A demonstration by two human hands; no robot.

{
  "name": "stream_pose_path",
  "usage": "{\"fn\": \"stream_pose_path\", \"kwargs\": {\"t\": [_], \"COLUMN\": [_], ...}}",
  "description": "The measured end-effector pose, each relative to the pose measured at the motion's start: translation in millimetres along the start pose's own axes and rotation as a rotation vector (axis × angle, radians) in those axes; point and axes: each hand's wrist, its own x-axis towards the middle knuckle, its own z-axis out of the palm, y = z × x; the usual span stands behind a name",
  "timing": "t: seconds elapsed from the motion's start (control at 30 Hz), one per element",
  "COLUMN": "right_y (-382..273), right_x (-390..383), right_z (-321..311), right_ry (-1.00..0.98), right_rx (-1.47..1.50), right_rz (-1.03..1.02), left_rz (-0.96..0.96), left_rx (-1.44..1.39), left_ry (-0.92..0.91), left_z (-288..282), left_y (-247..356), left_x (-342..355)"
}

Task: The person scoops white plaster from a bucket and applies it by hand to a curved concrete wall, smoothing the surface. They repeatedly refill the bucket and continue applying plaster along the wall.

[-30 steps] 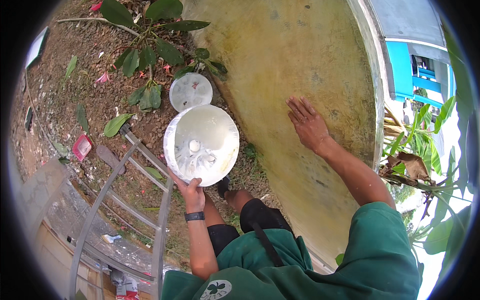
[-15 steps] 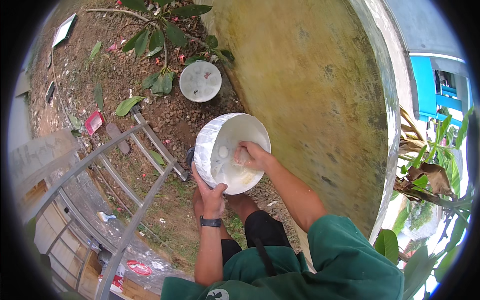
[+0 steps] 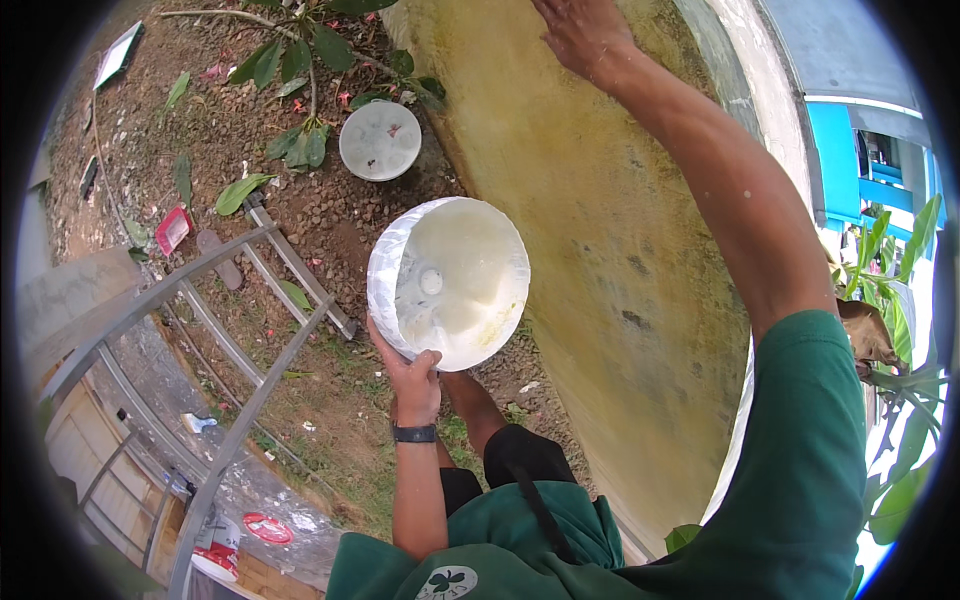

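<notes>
Here, the left hand [image 3: 410,385] grips a white bucket [image 3: 384,275] by its near rim (pale, wet contents inside); the right hand [image 3: 585,38], flattened, seemingly empty, is over open wall [image 3: 600,270]

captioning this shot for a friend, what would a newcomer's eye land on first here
Probably the big white bowl near the middle, its rim gripped by the left hand, with pale, wet-looking stuff inside. Next, the right hand reaching up to the top edge, in front of the yellowish, stained wall. Then the ladder-like metal frame slanting across the lower left.
</notes>
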Motion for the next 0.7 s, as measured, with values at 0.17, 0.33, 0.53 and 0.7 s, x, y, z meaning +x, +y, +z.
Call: {"fn": "stream_pose_path", "kwargs": {"t": [0.17, 0.33, 0.53, 0.7], "right_y": [-159.2, -204.0, -246.4, -324.7], "right_x": [-141.6, -211.3, -214.2, -188.3], "right_z": [33.8, 3.1, -114.4, -172.1], "right_ry": [-0.373, -0.417, -0.139, -0.122], "right_rx": [0.124, 0.790, 1.885, 2.064], "right_rz": [-0.576, -0.422, 0.148, 0.366], "left_rz": [0.024, 0.083, 0.242, 0.248], "left_rx": [-0.089, -0.022, 0.235, 0.424], "left_ry": [0.016, 0.043, 0.037, 0.005], "left_z": [-21.1, -54.4, -77.0, -83.8], "left_y": [10.0, 19.8, 21.8, 16.0], "left_x": [-3.9, -13.0, -18.7, -44.0]}}
